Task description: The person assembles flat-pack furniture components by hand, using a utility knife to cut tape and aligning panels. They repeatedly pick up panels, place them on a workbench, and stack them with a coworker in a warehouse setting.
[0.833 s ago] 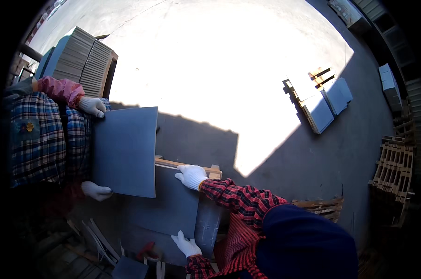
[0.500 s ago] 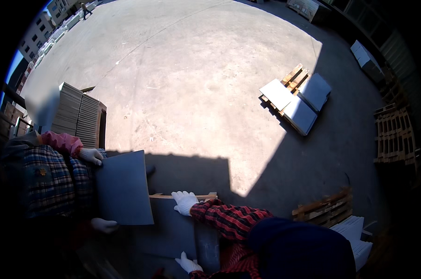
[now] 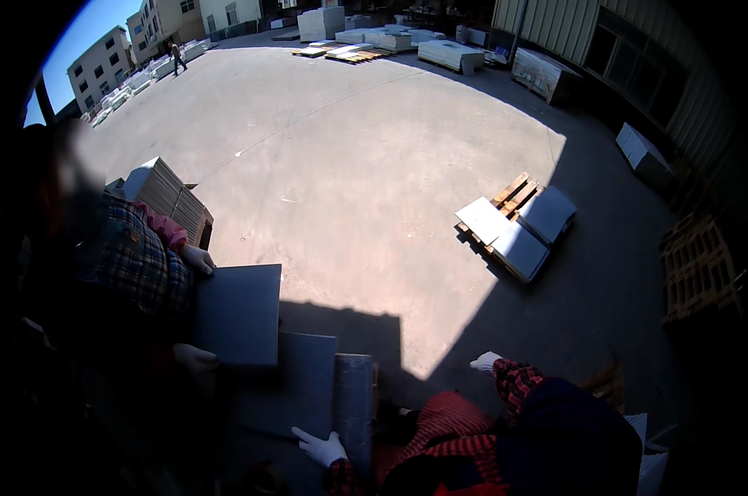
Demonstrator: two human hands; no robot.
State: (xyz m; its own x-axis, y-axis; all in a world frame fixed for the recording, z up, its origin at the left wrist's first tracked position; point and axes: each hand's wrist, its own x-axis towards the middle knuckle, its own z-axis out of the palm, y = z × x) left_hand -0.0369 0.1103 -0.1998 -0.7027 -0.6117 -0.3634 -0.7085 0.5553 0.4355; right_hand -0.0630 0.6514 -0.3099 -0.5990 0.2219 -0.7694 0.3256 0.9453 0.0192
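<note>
My left hand [image 3: 320, 447], in a white glove, has its fingers spread at the near right part of a dark grey slab [image 3: 304, 384]. It seems to touch the slab. My right hand [image 3: 485, 361], gloved too, is held out to the right over the shaded ground, away from the slabs. Its fingers point left, with nothing visible in them. Just right of the slab lies another grey slab [image 3: 353, 405], partly under it. At left, a co-worker's gloved hands [image 3: 199, 259] grip a square grey panel [image 3: 238, 314] by its left side, overlapping the slab's far corner.
A pallet [image 3: 515, 195] bearing pale slabs stands at right. A ribbed stack [image 3: 174, 197] is behind the co-worker. Pallets [image 3: 698, 266] and wrapped blocks [image 3: 643, 155] line the right side. Stacks of slabs [image 3: 374, 37] stand along the far edge. Someone walks [image 3: 176, 58] far left.
My right hand has left the slab and swung right. My left hand remains by the slab's near part. The co-worker's panel has shifted slightly right. The view has tilted up.
</note>
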